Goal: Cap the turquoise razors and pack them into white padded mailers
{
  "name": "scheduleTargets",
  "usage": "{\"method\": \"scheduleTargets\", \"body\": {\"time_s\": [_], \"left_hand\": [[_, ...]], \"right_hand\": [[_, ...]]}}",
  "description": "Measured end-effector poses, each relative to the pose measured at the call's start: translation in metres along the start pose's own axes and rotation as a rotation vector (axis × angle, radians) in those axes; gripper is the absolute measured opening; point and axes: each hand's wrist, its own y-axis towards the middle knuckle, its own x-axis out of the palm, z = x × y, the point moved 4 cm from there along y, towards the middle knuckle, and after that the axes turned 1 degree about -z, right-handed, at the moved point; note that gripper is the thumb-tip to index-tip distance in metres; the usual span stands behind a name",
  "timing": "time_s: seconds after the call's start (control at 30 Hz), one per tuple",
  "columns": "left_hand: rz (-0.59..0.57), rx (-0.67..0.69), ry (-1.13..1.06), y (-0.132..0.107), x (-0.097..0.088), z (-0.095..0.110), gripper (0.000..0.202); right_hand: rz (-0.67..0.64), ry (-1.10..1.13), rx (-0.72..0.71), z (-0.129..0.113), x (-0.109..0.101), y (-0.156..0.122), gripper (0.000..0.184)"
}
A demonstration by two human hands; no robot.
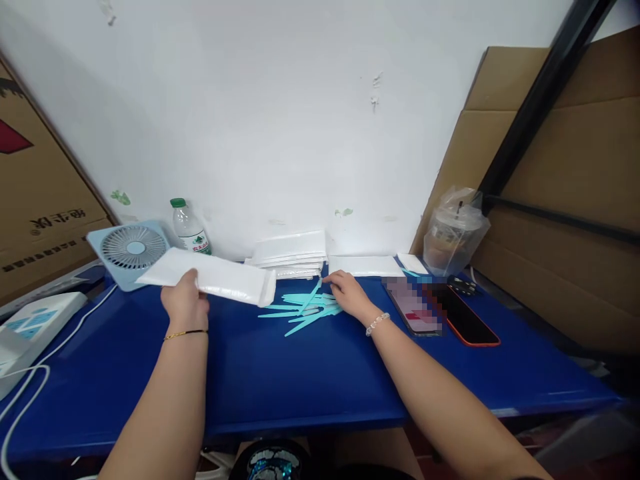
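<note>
My left hand [184,301] grips a white padded envelope [210,276] by its near edge and holds it flat above the blue table [280,373]. My right hand [349,293] reaches into a loose pile of teal plastic sticks [305,310]; its fingers pinch one stick that points up and to the left. A stack of white envelopes [293,253] lies by the wall behind the pile. Another flat white envelope [365,265] lies just beyond my right hand.
A small blue fan [131,250] and a green-capped water bottle [190,228] stand at the back left. A white device with cables [30,323] sits at the left edge. Two phones [440,307] and a bagged drink cup [453,233] are on the right. Cardboard flanks both sides.
</note>
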Motion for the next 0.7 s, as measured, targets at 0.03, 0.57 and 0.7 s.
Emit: {"method": "scheduleTargets", "body": {"time_s": [0.03, 0.57, 0.7], "left_hand": [[0.078, 0.050, 0.124, 0.005, -0.012, -0.004, 0.061], [-1.332, 0.620, 0.927, -0.122, 0.075, -0.048, 0.041], [-1.349, 0.555, 1.023, -0.151, 0.078, -0.060, 0.050]], "right_hand": [[-0.020, 0.018, -0.034, 0.000, 0.000, 0.000, 0.036], [-0.254, -0.167, -0.128, 0.012, -0.009, 0.001, 0.035], [-0.276, -0.077, -0.066, 0.024, -0.028, -0.004, 0.027]]}}
